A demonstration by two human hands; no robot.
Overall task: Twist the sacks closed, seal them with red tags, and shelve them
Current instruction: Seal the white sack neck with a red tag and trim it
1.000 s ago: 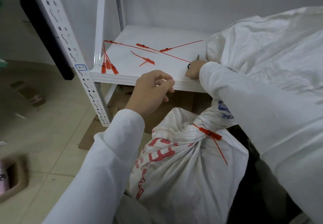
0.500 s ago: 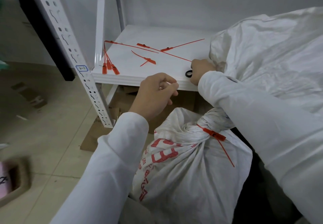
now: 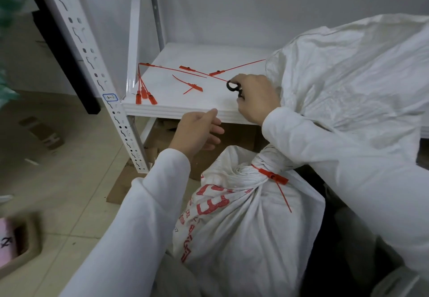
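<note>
A white woven sack (image 3: pixel 243 222) with red print stands on the floor below me. Its neck is twisted and bound with a red tag (image 3: pixel 272 177) whose tail hangs down. My right hand (image 3: pixel 255 98) rests on the white shelf (image 3: pixel 176 108) and grips black-handled scissors (image 3: pixel 233 86). My left hand (image 3: pixel 199 132) hovers in front of the shelf edge with fingers loosely apart, holding nothing. Several loose red tags (image 3: pixel 145 93) lie on the shelf. A large white sack (image 3: pixel 352 76) sits on the shelf at the right.
A perforated white shelf upright (image 3: pixel 92 64) stands at the left. Flattened cardboard (image 3: pixel 162 148) lies under the shelf on the tiled floor. A beige bin (image 3: pixel 21 245) sits at the lower left.
My right hand drew back from beside the big sack toward the shelf front, bringing the scissors into view. My left hand opened from a loose fist.
</note>
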